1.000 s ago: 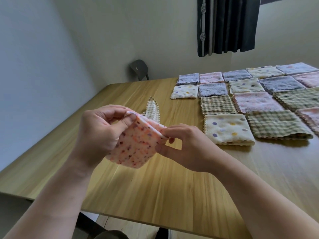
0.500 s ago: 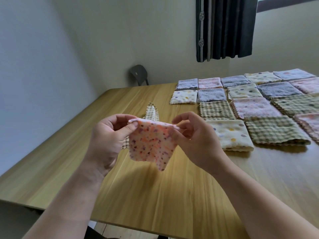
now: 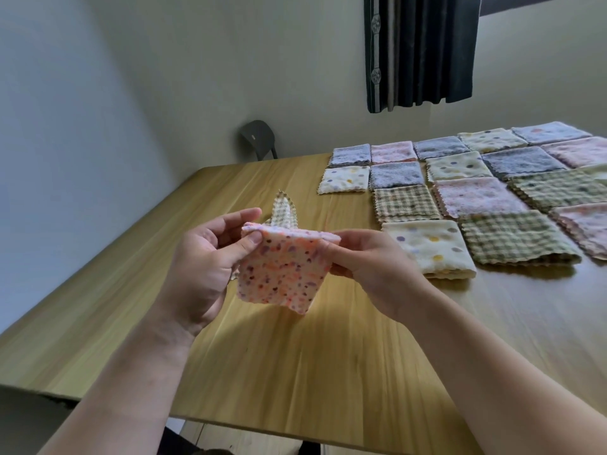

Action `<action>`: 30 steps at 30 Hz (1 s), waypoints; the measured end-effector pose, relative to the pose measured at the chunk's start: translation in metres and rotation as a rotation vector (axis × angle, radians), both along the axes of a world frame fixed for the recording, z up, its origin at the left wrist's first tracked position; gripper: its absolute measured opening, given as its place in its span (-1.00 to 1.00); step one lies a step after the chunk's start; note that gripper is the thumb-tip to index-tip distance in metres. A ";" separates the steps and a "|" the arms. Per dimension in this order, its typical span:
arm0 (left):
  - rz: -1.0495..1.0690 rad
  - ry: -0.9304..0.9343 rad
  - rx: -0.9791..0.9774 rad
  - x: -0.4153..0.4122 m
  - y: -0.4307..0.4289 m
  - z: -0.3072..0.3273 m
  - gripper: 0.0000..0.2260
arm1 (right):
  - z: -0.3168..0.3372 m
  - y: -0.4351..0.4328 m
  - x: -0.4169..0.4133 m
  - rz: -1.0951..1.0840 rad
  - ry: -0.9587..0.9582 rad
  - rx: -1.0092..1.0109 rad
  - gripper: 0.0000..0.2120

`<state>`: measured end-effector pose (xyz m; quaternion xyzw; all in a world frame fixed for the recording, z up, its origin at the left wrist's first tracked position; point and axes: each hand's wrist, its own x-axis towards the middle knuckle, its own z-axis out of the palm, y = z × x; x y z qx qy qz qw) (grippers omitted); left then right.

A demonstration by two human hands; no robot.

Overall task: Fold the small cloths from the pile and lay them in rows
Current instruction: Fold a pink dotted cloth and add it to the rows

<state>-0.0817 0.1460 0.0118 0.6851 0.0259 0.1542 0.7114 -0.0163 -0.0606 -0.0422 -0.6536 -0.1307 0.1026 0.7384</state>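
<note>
A small pink cloth with coloured speckles [image 3: 282, 270] hangs folded in the air above the wooden table [image 3: 295, 362]. My left hand [image 3: 203, 267] pinches its top left corner between thumb and fingers. My right hand [image 3: 368, 261] pinches the top right corner. Behind the held cloth, a green checked cloth [image 3: 284, 211] sticks up, mostly hidden by it. Several folded cloths lie in rows on the right of the table, the nearest a cream dotted cloth [image 3: 430, 247] beside a green checked folded cloth [image 3: 515, 238].
A dark chair [image 3: 258, 139] stands past the table's far edge by the wall. A dark curtain [image 3: 420, 50] hangs at the upper right. The table's near edge [image 3: 230, 421] runs close below my forearms.
The cloth's top edge has gone from tilted to level, stretched between both hands, and it hangs flat facing me. My right hand shifted right along the edge.
</note>
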 end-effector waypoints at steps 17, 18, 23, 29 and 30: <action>0.359 0.010 0.478 0.039 -0.039 -0.034 -0.84 | -0.009 0.005 -0.003 -0.486 -0.431 -0.392 -0.79; 0.388 -0.010 0.552 0.041 -0.043 -0.036 -0.83 | -0.010 0.005 -0.003 -0.485 -0.424 -0.406 -0.80; 0.481 -0.137 0.722 0.046 -0.055 -0.044 -0.88 | -0.010 0.005 -0.002 -0.498 -0.398 -0.424 -0.86; 0.466 -0.154 0.787 0.049 -0.046 -0.051 -0.91 | -0.009 0.003 -0.001 -0.476 -0.323 -0.451 -0.84; 0.456 -0.138 0.791 0.049 -0.044 -0.051 -0.91 | -0.008 0.004 -0.001 -0.468 -0.313 -0.461 -0.84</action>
